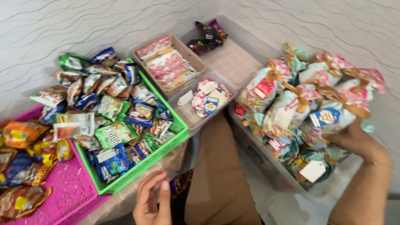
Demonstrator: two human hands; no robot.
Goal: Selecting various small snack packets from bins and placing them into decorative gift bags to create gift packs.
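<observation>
Left hand [152, 200], lower centre, hangs empty and loosely open; right hand [354, 139] grips a tied gift bag [333, 118] and had best seat it upright in the clear bin [254, 154].

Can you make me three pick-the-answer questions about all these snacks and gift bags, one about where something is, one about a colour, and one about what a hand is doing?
1. Where is the right hand?
A. On the gift bags in the clear bin
B. In the green basket
C. On the pink tray

2. What colour is the basket holding the small snack packets?
A. Blue
B. Green
C. Brown

3. What is the left hand doing?
A. Gripping a packet
B. Holding a ribbon
C. Holding nothing, fingers loosely open

Answers: 1 A, its fingers rest among the ribbon-tied bags. 2 B, its rim is bright green. 3 C, it sits below the basket with nothing in it.
</observation>
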